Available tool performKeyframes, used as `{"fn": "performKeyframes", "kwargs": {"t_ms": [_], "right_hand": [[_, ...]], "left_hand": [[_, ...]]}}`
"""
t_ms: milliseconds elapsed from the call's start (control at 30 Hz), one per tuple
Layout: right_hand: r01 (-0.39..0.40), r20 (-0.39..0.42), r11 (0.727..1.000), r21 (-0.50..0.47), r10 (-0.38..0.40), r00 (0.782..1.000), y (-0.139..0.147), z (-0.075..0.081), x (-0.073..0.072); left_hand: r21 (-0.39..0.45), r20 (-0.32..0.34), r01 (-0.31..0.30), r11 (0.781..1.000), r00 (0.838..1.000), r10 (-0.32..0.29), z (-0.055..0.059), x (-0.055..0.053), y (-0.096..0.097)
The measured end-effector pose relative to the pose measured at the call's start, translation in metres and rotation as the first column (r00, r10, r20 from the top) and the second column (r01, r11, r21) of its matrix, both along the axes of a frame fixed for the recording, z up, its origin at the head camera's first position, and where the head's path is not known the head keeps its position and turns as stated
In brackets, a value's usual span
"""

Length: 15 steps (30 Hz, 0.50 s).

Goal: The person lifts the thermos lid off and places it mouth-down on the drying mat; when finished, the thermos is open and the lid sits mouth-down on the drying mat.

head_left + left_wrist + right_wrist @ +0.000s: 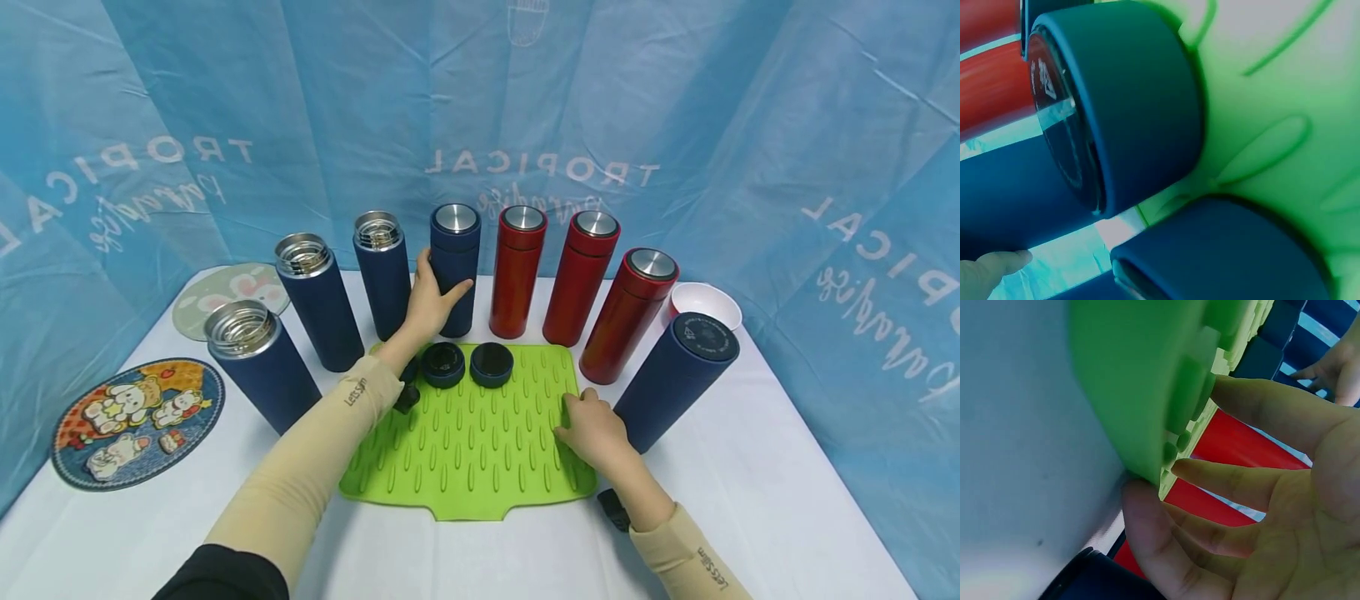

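Note:
My left hand (438, 300) grips a navy thermos bottle (455, 242) with a silver-topped lid, its thumb across the front. In the left wrist view that thumb shows against the navy body. My right hand (596, 432) rests at the right edge of the green ridged mat (480, 450). Its fingers, fairly straight in the right wrist view, touch the mat's edge (1147, 425). Round navy lids (443, 367) sit at the back of the mat; my left wrist partly hides one. Another lid (1135, 106) looms close in the left wrist view.
Three lidless navy bottles (262, 367) stand at left, and three red bottles (517, 283) with silver-topped lids at right. Beside my right hand is a navy bottle (671, 383) with a dark printed disc on top. A white bowl (705, 302) and oval placemats (138, 425) lie farther out.

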State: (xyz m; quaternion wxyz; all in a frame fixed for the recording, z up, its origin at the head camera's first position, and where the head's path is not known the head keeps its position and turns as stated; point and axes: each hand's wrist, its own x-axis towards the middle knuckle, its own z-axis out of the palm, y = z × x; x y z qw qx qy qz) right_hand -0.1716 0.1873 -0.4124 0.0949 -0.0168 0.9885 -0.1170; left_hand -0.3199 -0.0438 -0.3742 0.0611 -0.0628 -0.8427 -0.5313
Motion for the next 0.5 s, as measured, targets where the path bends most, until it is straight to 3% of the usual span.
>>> {"fn": "performKeyframes", "kwargs": {"t_ms": [167,300,500], "right_hand": [[-0.003,0.002,1.0,-0.007,0.003,1.0,0.0,-0.001,0.0],[0.005,0.006,1.0,-0.003,-0.005,1.0,0.0,-0.001,0.0],[0.006,0.009,1.0,0.002,-0.006,1.0,0.001,0.0,0.0]], "left_hand": [[0.025,-0.034,-0.016,1.0,0.999,0.017,0.002,0.003,0.002],[0.106,-0.073,-0.042,0.993,0.996,0.05,0.012,0.01,0.004],[0.252,-0.213,-0.044,0.967,0.972,0.1,0.026,0.027,0.001]]}}
